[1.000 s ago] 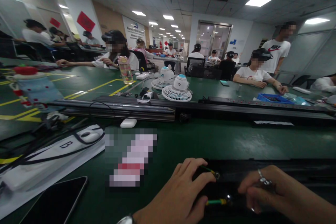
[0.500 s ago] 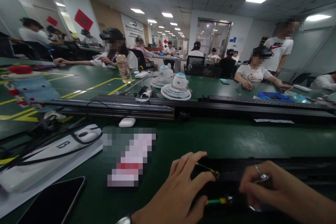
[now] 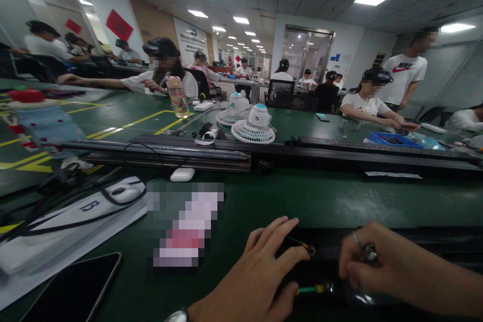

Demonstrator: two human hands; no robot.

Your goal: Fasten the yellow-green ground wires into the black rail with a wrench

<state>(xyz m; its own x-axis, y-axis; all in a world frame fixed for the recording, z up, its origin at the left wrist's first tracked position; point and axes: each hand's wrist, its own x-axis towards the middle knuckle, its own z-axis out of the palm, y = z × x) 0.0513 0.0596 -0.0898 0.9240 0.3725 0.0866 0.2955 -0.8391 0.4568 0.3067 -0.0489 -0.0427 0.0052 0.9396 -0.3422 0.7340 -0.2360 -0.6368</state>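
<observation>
Close work at a shared green table (image 3: 320,196)

Spreads left hand (image 3: 260,266) palm-down at the near centre, index finger and thumb parted, at the left end of a black object (image 3: 328,236) too dark to make out. Has an upper wire (image 3: 300,242), green and yellow with a metal ring at its end, just beside the index finger, and a lower wire (image 3: 311,290), likewise green and yellow, leading right from the thumb tip. Cannot tell, on either wire, a firm grip from a light touch. Wears a watch (image 3: 179,316) on the left wrist.

Curls right hand (image 3: 381,261) just right of the wires, thumb drawn in against bent fingers, a shiny metal piece (image 3: 369,253) showing by the knuckles. Cannot tell, from this angle, any object inside the closed-in fingers.

Laid out at near left: a dark phone (image 3: 71,287) and a white device (image 3: 75,221) marked 13, crossed by black cables, with a paper sheet (image 3: 94,234) beneath. Farther off, a small white case (image 3: 182,175) in front of metal bars (image 3: 162,158). Beyond the bars, two white fans (image 3: 253,125) side by side, a clear bottle (image 3: 178,98) to the left, a blue tray (image 3: 394,140) to the right. Seated on the far side, in dark headgear: a person at left (image 3: 166,78), arm stretched along the table, and a person at right (image 3: 372,103).
</observation>
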